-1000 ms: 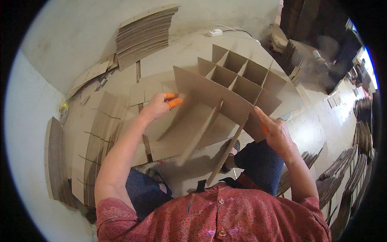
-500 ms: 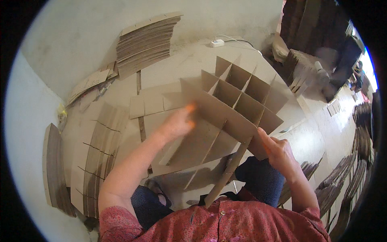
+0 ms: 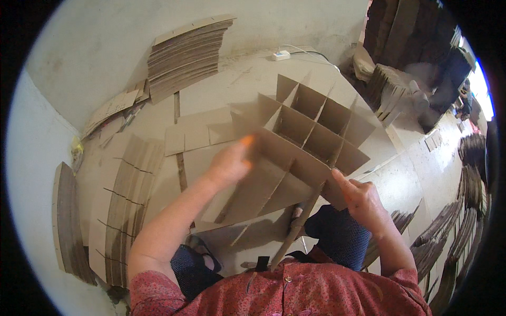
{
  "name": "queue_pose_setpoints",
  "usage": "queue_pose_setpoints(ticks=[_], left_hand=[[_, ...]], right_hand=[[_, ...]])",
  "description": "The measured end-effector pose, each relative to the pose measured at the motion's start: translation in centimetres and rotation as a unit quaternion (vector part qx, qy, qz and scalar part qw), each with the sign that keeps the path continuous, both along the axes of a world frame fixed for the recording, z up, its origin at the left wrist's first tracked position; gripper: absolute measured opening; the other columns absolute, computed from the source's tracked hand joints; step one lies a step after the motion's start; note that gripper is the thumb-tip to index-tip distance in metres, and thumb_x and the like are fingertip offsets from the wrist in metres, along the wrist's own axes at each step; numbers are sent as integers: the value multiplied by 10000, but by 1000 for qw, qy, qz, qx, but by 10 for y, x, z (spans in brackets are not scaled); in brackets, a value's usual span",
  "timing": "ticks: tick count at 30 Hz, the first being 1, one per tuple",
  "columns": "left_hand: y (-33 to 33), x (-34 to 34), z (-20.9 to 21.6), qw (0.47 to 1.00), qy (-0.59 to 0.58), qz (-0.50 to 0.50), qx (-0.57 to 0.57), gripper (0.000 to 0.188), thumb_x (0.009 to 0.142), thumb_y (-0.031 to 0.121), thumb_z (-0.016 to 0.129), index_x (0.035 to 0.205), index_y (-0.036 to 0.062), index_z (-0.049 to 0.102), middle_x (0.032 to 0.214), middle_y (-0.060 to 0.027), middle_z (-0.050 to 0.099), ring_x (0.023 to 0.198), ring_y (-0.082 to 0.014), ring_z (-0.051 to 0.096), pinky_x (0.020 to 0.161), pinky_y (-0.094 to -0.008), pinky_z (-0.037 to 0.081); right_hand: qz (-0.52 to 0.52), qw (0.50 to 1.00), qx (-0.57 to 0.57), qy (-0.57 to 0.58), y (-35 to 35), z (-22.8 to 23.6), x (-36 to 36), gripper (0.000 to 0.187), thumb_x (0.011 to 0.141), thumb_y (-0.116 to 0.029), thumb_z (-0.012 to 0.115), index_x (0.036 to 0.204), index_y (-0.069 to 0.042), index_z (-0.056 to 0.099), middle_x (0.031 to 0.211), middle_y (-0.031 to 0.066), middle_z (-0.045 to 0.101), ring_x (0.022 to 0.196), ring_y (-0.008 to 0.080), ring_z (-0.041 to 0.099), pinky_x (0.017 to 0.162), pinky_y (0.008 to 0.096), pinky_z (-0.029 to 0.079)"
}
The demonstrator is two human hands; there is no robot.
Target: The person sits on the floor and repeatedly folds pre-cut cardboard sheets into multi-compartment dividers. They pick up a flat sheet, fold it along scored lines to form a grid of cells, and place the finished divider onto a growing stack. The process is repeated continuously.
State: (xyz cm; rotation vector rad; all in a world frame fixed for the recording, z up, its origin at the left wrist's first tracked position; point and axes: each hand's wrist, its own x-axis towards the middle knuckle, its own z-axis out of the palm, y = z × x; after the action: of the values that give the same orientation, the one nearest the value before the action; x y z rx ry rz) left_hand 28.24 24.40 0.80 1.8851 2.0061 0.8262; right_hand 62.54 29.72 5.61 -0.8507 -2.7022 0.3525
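Toward one o'clock, the cardboard divider grid (image 3: 321,145) is looking light, stiff, crease-prone and best held at crossings, while the right hand (image 3: 365,200) is resting an extended index finger at its five-o'clock corner, the left hand (image 3: 230,162) is showing blurred near eight, and I cannot tell either grip.

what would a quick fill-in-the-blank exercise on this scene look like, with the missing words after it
The left hand wears fingertip covers coloured ____.
The right hand touches a grid divider made of ____.
The person's patterned shirt is mainly ____.
The small power strip near the wall is ____.

Missing words: orange; cardboard; red; white
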Motion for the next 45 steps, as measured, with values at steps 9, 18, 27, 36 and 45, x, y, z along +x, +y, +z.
queue_pose_setpoints(ticks=[9,18,27,36,45], left_hand=[[7,-25,8,980,-169,88,-50,457,906,238,627,1279,-3,521,934,-123,673,788,-144,588,717,-281,478],[65,-69,-59,966,194,110,-129,736,848,496,616,1412,93,369,1489,-109,329,1350,-330,318,1087,-425,315],[83,-74,-80,976,153,85,-132,682,825,489,643,1349,93,459,1418,-133,424,1325,-332,355,1082,-443,315],[18,-64,-85,938,338,40,-64,334,837,201,639,1109,22,562,1064,-150,572,1020,-341,546,857,-440,462],[26,-31,-57,940,282,48,-185,97,790,77,554,822,18,624,908,-172,611,849,-330,609,640,-461,458]], right_hand=[[-22,999,17,20,14,-30,5,625,747,34,545,1347,-124,477,749,187,607,639,377,610,592,436,497],[-106,990,7,90,35,-58,17,598,775,64,529,1333,-149,500,813,221,627,708,400,619,654,454,500],[-156,983,-36,89,52,-64,28,575,828,-15,515,1367,-207,459,908,229,643,802,396,634,698,456,505],[-195,980,-31,8,71,-50,31,656,776,-39,550,1396,-220,434,747,140,637,656,317,631,583,441,491],[-189,981,-35,8,87,-42,13,586,817,-67,513,1389,-144,415,847,200,637,784,381,626,682,466,489]])
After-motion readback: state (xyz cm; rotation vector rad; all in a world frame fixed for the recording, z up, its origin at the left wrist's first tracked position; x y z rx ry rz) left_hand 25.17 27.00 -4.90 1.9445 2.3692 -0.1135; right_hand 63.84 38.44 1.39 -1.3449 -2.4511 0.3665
